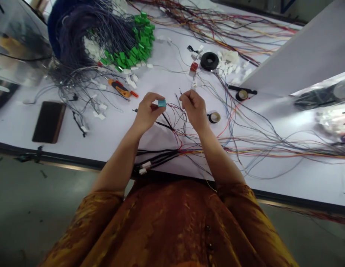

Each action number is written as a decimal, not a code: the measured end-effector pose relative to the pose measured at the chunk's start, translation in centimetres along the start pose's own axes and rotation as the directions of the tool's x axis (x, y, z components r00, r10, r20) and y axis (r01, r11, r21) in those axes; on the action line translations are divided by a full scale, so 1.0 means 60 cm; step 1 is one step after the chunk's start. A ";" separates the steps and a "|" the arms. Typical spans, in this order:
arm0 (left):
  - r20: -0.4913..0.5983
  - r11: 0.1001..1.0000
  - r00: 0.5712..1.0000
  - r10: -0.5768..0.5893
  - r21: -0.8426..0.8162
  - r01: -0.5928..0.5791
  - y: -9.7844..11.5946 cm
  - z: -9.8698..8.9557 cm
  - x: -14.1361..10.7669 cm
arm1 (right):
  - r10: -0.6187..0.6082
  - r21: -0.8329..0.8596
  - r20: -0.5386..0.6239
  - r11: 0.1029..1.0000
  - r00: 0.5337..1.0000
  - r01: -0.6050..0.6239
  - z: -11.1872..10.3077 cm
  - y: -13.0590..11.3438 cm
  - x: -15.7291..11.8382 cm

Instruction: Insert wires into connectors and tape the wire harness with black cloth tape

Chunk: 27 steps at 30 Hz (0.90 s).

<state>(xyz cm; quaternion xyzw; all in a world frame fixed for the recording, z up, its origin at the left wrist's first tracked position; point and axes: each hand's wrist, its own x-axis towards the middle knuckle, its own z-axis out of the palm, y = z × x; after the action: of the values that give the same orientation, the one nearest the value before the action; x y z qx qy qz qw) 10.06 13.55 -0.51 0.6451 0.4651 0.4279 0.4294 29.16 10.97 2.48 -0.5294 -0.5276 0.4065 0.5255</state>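
Note:
Between the thumb and fingers of my left hand point(149, 111) is a small light-blue connector point(161, 103), with thin dark and red wires running from its right side. My right hand point(193, 107), just to the right, pinches a thin wire with a metal terminal point(180, 91) at its tip. The terminal and the connector are apart. Below and between both hands, loose wires point(175, 129) spread over the white table point(158, 142). Black-sleeved cables point(158, 157) with white connectors lie at the table's front edge.
Dark wires with green connectors point(133, 52) are heaped at the upper left. An orange tool point(119, 88) and a dark phone point(49, 122) lie left. Black tape point(209, 61), a smaller roll point(214, 117) and white connectors point(228, 61) sit right, near a white panel point(295, 52).

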 end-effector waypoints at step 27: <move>0.097 0.506 0.923 -0.372 -0.812 0.290 -0.008 0.008 -0.045 | 0.395 -0.046 0.256 0.917 0.882 -0.397 0.037 -0.012 -0.052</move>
<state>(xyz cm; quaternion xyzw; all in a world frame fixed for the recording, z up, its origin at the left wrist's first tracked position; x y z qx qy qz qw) 9.86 10.95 -1.54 0.2539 0.3492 0.5313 0.7289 26.52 8.10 2.54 -0.5659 -0.4713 0.5730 0.3596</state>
